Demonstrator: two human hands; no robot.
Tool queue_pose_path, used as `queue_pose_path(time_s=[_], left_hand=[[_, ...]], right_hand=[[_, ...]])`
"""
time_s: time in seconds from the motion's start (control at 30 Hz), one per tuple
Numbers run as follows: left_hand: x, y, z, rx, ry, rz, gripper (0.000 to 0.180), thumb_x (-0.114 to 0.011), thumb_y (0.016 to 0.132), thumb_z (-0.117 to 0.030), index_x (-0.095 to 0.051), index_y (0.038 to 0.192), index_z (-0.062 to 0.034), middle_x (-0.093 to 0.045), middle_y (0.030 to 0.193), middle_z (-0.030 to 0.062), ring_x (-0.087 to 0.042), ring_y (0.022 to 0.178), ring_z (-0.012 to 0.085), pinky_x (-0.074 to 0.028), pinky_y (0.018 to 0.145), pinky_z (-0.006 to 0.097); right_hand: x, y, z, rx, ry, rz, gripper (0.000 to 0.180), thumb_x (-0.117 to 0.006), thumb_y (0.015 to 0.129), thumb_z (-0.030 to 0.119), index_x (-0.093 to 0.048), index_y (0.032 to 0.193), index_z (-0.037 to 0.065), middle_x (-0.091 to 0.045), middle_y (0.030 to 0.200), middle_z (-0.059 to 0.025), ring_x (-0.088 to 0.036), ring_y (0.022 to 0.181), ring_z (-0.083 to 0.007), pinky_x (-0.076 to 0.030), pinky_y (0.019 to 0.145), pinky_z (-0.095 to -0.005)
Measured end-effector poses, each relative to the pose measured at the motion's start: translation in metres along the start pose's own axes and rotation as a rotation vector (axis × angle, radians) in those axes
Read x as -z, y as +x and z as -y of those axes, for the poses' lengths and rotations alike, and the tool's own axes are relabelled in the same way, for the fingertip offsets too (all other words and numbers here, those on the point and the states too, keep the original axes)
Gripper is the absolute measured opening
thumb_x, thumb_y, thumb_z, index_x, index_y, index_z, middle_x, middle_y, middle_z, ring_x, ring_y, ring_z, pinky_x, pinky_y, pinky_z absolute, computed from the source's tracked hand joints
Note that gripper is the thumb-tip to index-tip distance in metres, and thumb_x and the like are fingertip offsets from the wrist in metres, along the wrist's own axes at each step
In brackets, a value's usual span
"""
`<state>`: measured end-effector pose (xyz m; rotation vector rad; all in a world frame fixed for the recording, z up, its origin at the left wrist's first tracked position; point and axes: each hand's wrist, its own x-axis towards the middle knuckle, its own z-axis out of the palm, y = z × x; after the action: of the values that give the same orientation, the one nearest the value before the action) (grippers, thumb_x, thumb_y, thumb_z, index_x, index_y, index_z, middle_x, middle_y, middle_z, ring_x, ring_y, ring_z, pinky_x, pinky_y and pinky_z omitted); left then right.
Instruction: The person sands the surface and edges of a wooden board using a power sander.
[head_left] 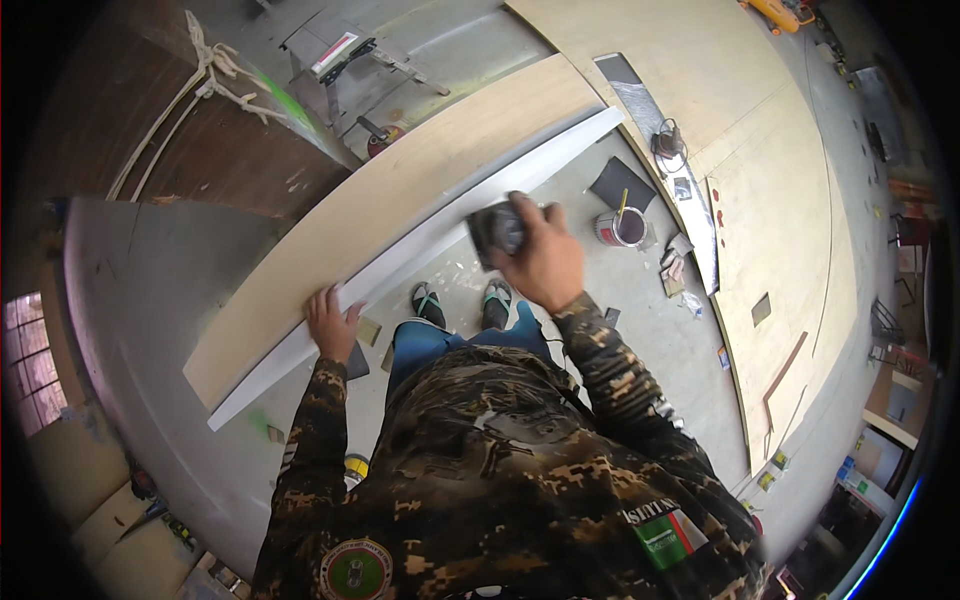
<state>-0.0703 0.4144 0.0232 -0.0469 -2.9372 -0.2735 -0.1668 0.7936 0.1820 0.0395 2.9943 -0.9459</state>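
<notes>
A long panel (420, 175) with a pale wood top and a curved far edge lies in front of me. A white strip (440, 228) runs along its near side. My left hand (333, 322) rests on the strip, fingers spread over the edge. My right hand (548, 258) is closed round a dark square sanding block (491, 234) with a rounded black top. That block is over the middle of the white strip; its underside is hidden, so I cannot tell whether it touches.
At right a second large wooden panel (775, 240) stretches away. On the floor between are an open paint can (622, 228) with a stick, a dark sheet (622, 186) and scraps (676, 262). A brown wooden block with rope (205, 85) stands at the far left. Sandals (497, 292) show below.
</notes>
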Motion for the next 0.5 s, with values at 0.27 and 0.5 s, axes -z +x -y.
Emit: queue_pose_path(time_s=[0.27, 0.5], left_hand=[[0.009, -0.006, -0.010, 0.089, 0.108, 0.073, 0.063, -0.072, 0.084, -0.055, -0.058, 0.117, -0.0027, -0.057, 0.120, 0.0141, -0.052, 0.114, 0.0361, -0.040, 0.100, 0.049], [0.010, -0.010, -0.010, 0.084, 0.113, 0.070, 0.065, -0.075, 0.079, -0.055, -0.057, 0.116, -0.0034, -0.056, 0.119, 0.0136, -0.051, 0.114, 0.0355, -0.039, 0.100, 0.048]], right_hand=[[-0.024, 0.018, 0.052, 0.153, -0.051, 0.245, 0.071, -0.074, 0.076, 0.021, -0.048, 0.142, 0.020, -0.053, 0.113, -0.0237, -0.068, 0.085, -0.0429, -0.058, 0.072, -0.0501], [-0.039, 0.036, 0.011, 0.085, -0.055, 0.110, 0.058, -0.071, 0.082, 0.032, -0.055, 0.137, 0.020, -0.057, 0.105, -0.0231, -0.068, 0.078, -0.0440, -0.057, 0.071, -0.0521]])
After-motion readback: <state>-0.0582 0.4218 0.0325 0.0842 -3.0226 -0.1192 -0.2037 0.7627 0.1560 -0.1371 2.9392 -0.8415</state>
